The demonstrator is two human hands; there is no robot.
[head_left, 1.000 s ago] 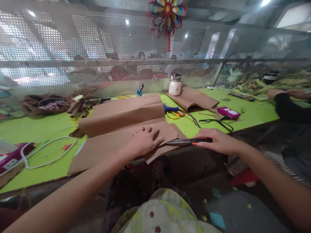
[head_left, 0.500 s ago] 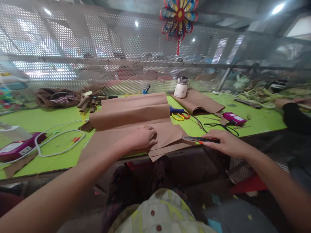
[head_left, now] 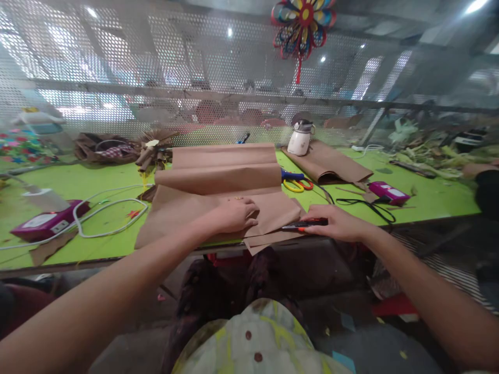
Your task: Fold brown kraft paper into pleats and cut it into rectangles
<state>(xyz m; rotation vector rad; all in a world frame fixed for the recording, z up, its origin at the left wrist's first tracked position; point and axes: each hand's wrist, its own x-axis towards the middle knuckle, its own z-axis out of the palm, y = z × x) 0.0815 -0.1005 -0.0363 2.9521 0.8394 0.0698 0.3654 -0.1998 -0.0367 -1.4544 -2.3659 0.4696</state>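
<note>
A large sheet of brown kraft paper (head_left: 218,182) lies folded in layers on the green table (head_left: 113,179), its front corner hanging past the edge. My left hand (head_left: 238,214) presses on the paper, fingers slightly bent and apart, holding nothing. In my right hand (head_left: 331,221) is a dark utility knife (head_left: 302,225) with orange-red parts. Its blade end points left and lies along the cut edge of the paper, at the table's front edge. Beyond the paper on the right, blue-handled scissors with yellow and red loops (head_left: 294,182) are partly covered by it.
A white bottle (head_left: 299,139) stands by another folded brown paper (head_left: 339,161). Purple power strips (head_left: 390,193) lie at right and left, with a white cable (head_left: 80,228) looping on the left. Rolled brown pieces (head_left: 150,156) sit behind. A co-worker's dark sleeve (head_left: 488,189) shows far right.
My right hand has moved left with the utility knife, bringing the blade over the paper's cut edge. My left hand stays on the paper. The view has shifted slightly.
</note>
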